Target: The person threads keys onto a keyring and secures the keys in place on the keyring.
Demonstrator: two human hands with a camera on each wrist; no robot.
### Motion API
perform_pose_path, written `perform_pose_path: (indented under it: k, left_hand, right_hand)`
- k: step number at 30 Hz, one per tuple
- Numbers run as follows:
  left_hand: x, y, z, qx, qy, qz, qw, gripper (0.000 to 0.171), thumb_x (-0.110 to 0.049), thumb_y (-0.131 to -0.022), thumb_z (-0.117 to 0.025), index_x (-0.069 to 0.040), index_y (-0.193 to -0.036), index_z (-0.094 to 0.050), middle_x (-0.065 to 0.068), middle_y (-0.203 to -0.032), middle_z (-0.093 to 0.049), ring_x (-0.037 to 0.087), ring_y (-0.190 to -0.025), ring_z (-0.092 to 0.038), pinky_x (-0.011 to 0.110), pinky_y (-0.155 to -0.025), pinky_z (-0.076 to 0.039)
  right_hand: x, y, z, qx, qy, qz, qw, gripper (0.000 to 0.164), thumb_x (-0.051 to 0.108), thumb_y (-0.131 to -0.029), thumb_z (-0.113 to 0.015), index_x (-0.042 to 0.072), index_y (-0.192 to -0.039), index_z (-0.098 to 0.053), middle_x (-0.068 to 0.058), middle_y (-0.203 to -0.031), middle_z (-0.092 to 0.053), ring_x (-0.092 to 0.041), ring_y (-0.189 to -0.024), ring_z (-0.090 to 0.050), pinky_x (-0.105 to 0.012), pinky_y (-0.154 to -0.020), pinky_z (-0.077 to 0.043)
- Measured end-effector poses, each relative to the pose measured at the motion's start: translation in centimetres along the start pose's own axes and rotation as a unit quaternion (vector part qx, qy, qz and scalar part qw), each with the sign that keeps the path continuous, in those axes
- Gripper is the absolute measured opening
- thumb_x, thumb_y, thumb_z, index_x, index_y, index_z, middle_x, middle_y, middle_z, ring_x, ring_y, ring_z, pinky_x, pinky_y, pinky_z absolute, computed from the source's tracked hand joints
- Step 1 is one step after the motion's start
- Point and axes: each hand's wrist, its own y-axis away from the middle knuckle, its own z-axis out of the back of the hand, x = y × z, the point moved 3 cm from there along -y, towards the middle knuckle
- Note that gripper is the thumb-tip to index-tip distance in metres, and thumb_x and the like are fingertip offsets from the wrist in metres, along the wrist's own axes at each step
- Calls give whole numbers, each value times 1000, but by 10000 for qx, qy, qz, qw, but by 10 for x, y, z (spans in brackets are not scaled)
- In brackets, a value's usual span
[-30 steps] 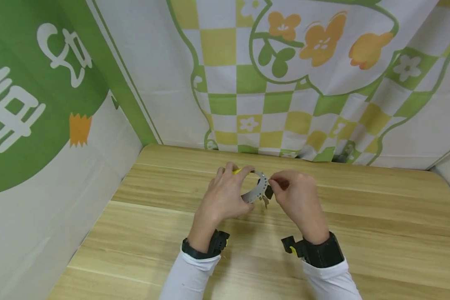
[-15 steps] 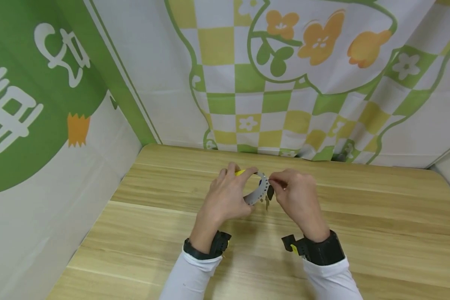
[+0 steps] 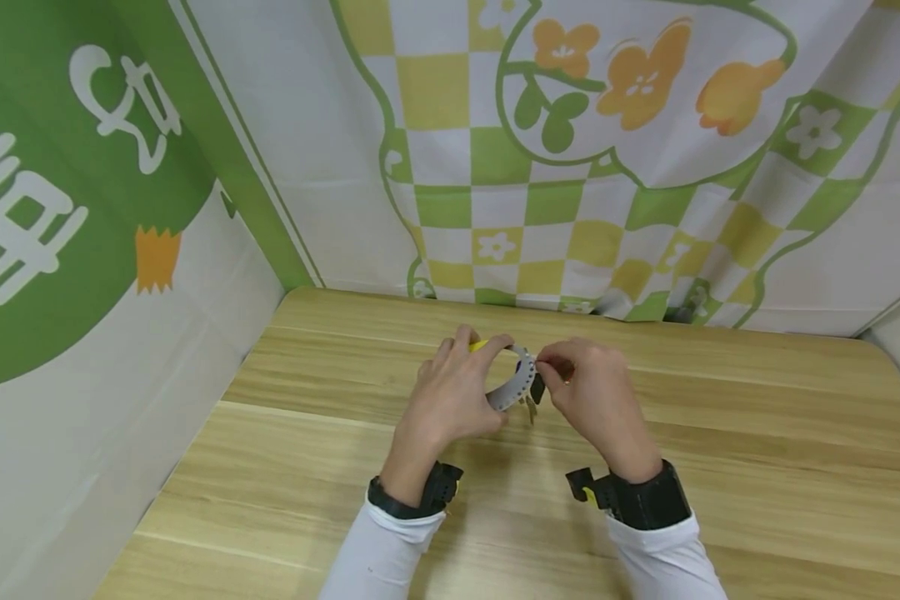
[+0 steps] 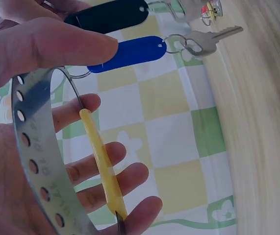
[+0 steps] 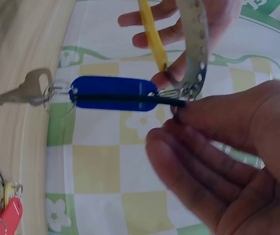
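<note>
My left hand [image 3: 450,396] holds a metal hoop with a row of holes [image 3: 515,390] above the table. The yellow grip [image 4: 100,161] on the hoop lies across that hand's fingers. A blue key tag [image 4: 135,54] with a key [image 4: 203,44] hangs from a small ring at the hoop. Beside it is a black key tag [image 4: 111,16], seen edge-on in the right wrist view. My right hand [image 3: 596,396] pinches the black tag's end near the hoop's rim; its fingertips hide the join.
More keys with a red tag [image 5: 8,215] lie on the wooden table [image 3: 307,483], mostly hidden behind the right hand in the head view. A patterned curtain [image 3: 495,200] hangs along the table's back edge. Black camera straps [image 3: 648,500] sit on both wrists.
Both hands stay nearly in place, holding the hoop and tag. The hoop has tilted slightly, and the dangling tag and keys have swung a little.
</note>
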Motion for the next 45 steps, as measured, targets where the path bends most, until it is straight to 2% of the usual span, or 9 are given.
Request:
perform_pose_path:
  k: [3, 6, 17, 21, 24, 31, 34, 39, 45]
  left_hand:
    - [-1, 0, 0, -38, -55, 4, 10000, 87, -33, -55, -76, -31, -135, -43, 9, -123, -41, 24, -95, -46, 41, -65, -41]
    - [-2, -1, 0, -44, -86, 17, 10000, 86, -34, -54, -77, -31, -134, -44, 9, -122, -41, 24, -95, -45, 40, -63, -40]
    - [-2, 0, 0, 146, -60, 80, 9998, 84, -33, -55, -74, -33, -133, -44, 9, -123, -43, 26, -97, -46, 42, -63, -40]
    - [-1, 0, -1, 262, -90, 149, 9995, 84, -33, -56, -72, -35, -134, -43, 8, -121, -44, 25, -95, -46, 41, -64, -39]
    - [-2, 0, -1, 356, -145, 168, 9991, 84, -34, -57, -71, -35, -136, -41, 7, -119, -44, 24, -93, -46, 39, -63, -38]
    - [-4, -1, -4, 393, -257, 130, 9988, 88, -35, -58, -71, -35, -139, -38, 9, -125, -41, 24, -97, -45, 38, -61, -38]
    - [-5, -2, -5, 359, -253, 121, 9990, 88, -35, -58, -72, -33, -139, -38, 9, -126, -40, 25, -98, -44, 39, -61, -39]
    - [-4, -2, -5, 348, -150, 198, 9991, 87, -34, -57, -73, -32, -137, -40, 10, -125, -41, 25, -96, -44, 40, -63, -39]
    - [-3, -1, -6, 532, -103, 276, 9982, 86, -31, -57, -71, -32, -137, -39, 9, -121, -44, 27, -94, -45, 41, -64, -40]
  right_hand:
    - [-2, 1, -1, 114, -46, -428, 9990, 5, 14, -80, -67, 12, -84, -69, 5, -71, -61, -3, -60, -54, -23, -55, -43]
    - [-2, 1, 0, 90, -36, -460, 9989, 5, 14, -79, -67, 12, -83, -69, 5, -69, -61, -3, -58, -54, -23, -54, -43]
    - [2, 2, 0, -105, 109, 596, 9981, 8, 5, -77, -67, 10, -82, -70, 1, -75, -62, -5, -61, -54, -21, -55, -42]
    - [3, 1, 0, -118, 93, 750, 9971, 8, 4, -77, -67, 8, -83, -70, 1, -75, -61, -6, -61, -54, -20, -55, -41]
    - [1, 1, -1, -1, 30, 540, 9985, 8, 5, -78, -67, 9, -85, -70, 1, -77, -62, -6, -63, -55, -20, -56, -42]
    - [-5, 3, -1, 274, -94, -553, 9981, 5, 12, -80, -65, 12, -83, -68, 4, -71, -61, -6, -60, -54, -24, -55, -43]
    - [-5, 2, -1, 261, -63, -705, 9971, 4, 13, -80, -65, 13, -82, -69, 5, -69, -60, -5, -58, -53, -25, -54, -43]
    - [-4, 1, -2, 188, -82, -516, 9985, 4, 11, -79, -66, 13, -81, -70, 5, -69, -61, -4, -58, -53, -24, -54, -42]
    - [-2, 0, -3, 171, -40, 51, 9998, 7, 6, -78, -67, 12, -79, -70, 3, -74, -62, -4, -61, -54, -23, -56, -43]
